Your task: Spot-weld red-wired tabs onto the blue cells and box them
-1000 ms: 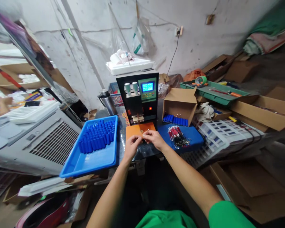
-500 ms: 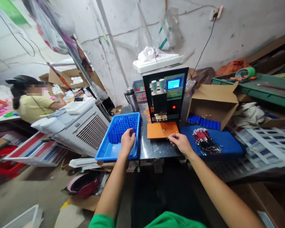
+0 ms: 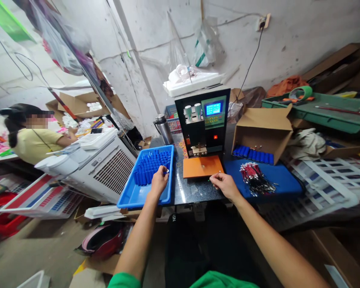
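My left hand is over the right side of the blue tray, fingers closed on one blue cylindrical cell lifted from the standing rows of cells. My right hand rests on the dark tabletop just in front of the orange plate, pinching a small thin piece that is too small to name. The black welding machine with a lit blue screen stands behind the plate.
A pile of red and black wires lies on a blue mat to the right. An open carton holds more blue cells. A steel flask stands behind the tray. A seated person works at far left beside a white cooler.
A second ago both hands were together at the orange plate. The left hand then went left into the blue tray and now holds a cell; the right hand has stayed by the plate's front edge.
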Demonstrator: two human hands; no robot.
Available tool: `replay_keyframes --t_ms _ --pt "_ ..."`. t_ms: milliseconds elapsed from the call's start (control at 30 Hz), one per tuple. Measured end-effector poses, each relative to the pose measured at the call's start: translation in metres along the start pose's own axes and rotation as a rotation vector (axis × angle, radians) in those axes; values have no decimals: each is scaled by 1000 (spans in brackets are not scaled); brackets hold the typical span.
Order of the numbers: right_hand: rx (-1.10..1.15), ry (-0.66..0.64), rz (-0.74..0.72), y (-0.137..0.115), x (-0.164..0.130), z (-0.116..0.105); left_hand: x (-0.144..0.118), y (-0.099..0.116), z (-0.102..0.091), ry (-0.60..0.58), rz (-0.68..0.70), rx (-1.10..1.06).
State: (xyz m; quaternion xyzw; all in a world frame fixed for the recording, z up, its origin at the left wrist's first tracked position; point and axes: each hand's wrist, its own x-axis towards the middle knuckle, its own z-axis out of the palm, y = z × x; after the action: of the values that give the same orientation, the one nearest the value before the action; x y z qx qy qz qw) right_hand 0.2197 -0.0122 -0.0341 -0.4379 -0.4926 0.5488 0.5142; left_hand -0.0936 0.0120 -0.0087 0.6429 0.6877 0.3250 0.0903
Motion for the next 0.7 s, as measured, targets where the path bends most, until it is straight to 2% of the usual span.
replay_keyframes --t_ms 100,167,233,367,467,567,700 --pt "26 28 -9 0 2 -2 -1 10 -8 136 28 -46" --pt "45 48 -18 -1 4 -4 2 25 -9 256 40 -106" --pt "60 72 -23 -1 8 -6 7 44 -3 294 64 -180" --pt "93 119 -34 -4 15 -8 19 85 30 99 160 -335" --pt "103 137 -31 -6 19 -9 28 105 62 -14 202 -372" --pt "102 175 -31 -7 25 -11 34 111 85 -40 221 -375" --pt "99 214 -54 -10 37 -13 37 107 98 -99 236 -407"
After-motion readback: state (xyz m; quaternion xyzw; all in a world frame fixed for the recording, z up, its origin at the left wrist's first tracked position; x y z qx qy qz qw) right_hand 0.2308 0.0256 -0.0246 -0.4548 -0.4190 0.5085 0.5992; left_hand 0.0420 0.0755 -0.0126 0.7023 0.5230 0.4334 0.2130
